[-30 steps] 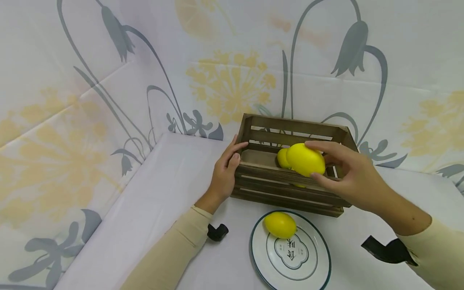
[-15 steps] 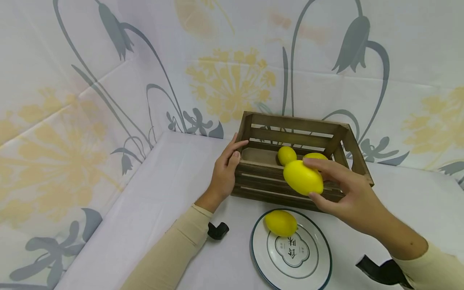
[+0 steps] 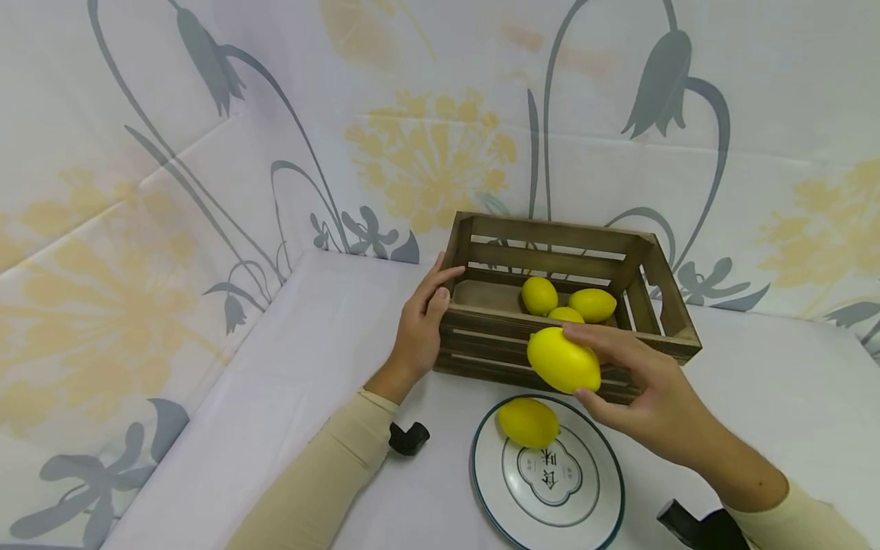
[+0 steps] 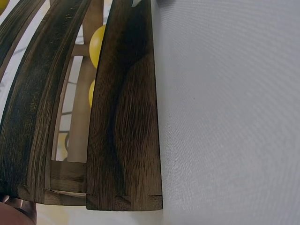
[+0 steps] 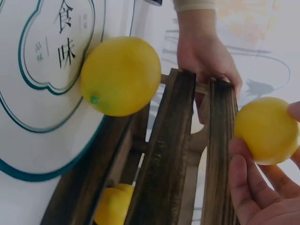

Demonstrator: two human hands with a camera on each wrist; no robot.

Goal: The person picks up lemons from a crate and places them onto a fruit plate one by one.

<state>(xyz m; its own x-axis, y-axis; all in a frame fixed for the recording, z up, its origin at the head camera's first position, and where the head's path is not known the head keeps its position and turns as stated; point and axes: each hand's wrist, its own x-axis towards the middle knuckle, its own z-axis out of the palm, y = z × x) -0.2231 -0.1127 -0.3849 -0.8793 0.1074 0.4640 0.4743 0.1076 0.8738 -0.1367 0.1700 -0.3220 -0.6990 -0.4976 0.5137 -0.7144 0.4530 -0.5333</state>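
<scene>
My right hand (image 3: 646, 393) pinches a yellow lemon (image 3: 564, 360) between thumb and fingers, in front of the crate and close to the plate's far rim. At the left end of the slatted wooden crate (image 3: 474, 342), my left hand (image 3: 421, 325) grips its end wall, fingers over the top edge. Several lemons are inside the crate, a rounder-looking one (image 3: 539, 296) beside a longer one (image 3: 593, 305). Another lemon (image 3: 528, 422) lies on the far part of a white plate (image 3: 591, 496) with a dark rim. In the right wrist view, the held lemon (image 5: 266, 131) sits at the fingertips.
A white cloth (image 3: 289, 367) covers the table, and a flower-printed cloth (image 3: 440, 114) hangs behind and to the left. Black straps (image 3: 409, 439) stick out at both wrists. The crate's slats (image 4: 124, 122) fill much of the left wrist view.
My right hand has brought the lemon out from over the crate, toward me and lower, uncovering the lemons inside. The left hand stays on the crate's end.
</scene>
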